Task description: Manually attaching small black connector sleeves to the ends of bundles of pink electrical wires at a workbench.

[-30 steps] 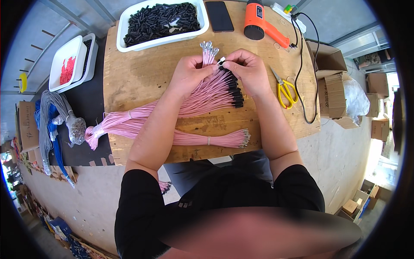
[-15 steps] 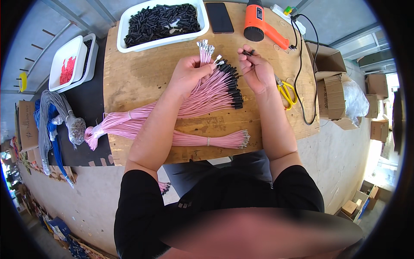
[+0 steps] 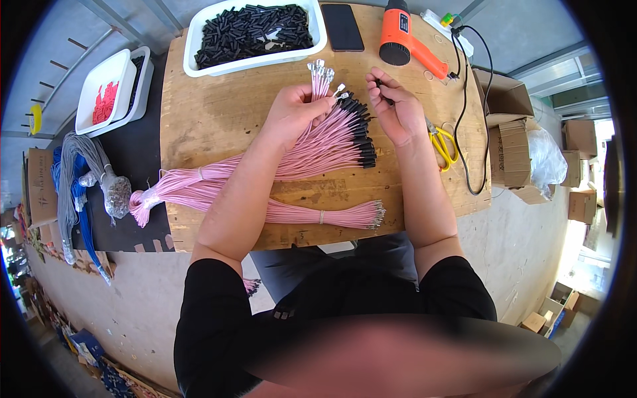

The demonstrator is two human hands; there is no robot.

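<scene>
My left hand [image 3: 298, 114] is closed around a bunch of pink wires [image 3: 312, 140], whose bare metal terminals [image 3: 320, 69] stick up above the fingers. One or two terminals [image 3: 341, 91] poke out past the thumb on the right. Beside that hand, many wires of the same bundle end in black sleeves [image 3: 361, 132], fanned out on the table. To the right, my right hand [image 3: 398, 109] is curled palm up, with black sleeves [image 3: 381, 89] between its fingers and in the palm. Nearer to me lies a second tied bundle of pink wires [image 3: 325, 217] with uncovered metal ends.
Behind the hands stand a white tub [image 3: 189, 56] of black sleeves, a phone [image 3: 343, 28] and an orange heat gun [image 3: 398, 36] with a black cord [image 3: 488, 126]. Yellow-handled scissors [image 3: 443, 146] lie by my right forearm. White trays [image 3: 86, 106] and grey wires [image 3: 70, 192] are at left.
The fingers of my right hand have shifted slightly around the black sleeves. My left hand keeps its hold on the pink wires, and the whole view has moved a little.
</scene>
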